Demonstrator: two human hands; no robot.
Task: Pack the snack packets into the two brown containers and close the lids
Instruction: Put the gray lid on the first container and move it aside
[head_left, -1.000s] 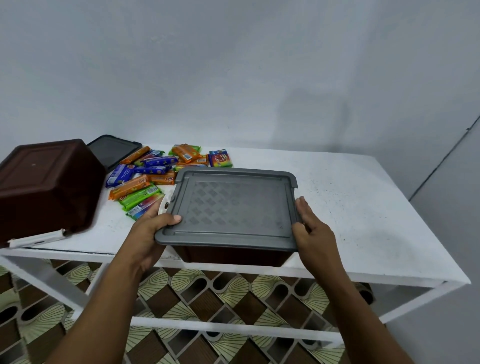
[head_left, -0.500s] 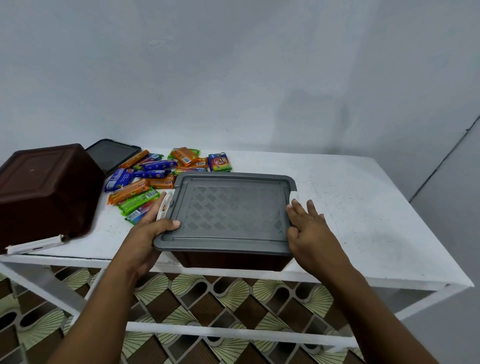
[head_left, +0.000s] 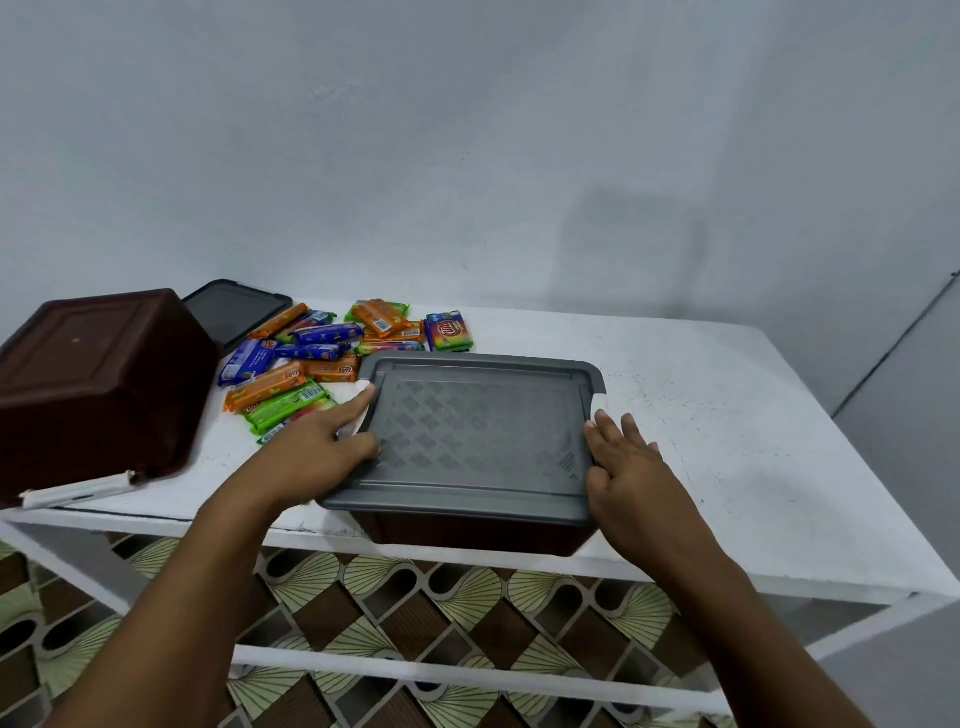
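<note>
A brown container (head_left: 467, 538) with a grey patterned lid (head_left: 478, 436) sits at the table's front edge. My left hand (head_left: 317, 452) grips the lid's left edge, thumb on top and index finger stretched along the white latch (head_left: 363, 395). My right hand (head_left: 623, 457) rests against the lid's right edge with fingers spread, just below the other white latch (head_left: 600, 405). Several snack packets (head_left: 322, 358) lie in a loose pile behind the lid at its left. The second brown container (head_left: 93, 384) is upside down at the far left.
A dark lid (head_left: 234, 312) lies flat behind the overturned container, near the wall. A white latch piece (head_left: 78, 491) sticks out under that container. The white table (head_left: 727, 441) stretches to the right. Patterned floor shows under the frame.
The lidded container has slid farther onto the table. My right hand loosened from a grip to spread fingers at the edge. My left index finger stretched out along the latch.
</note>
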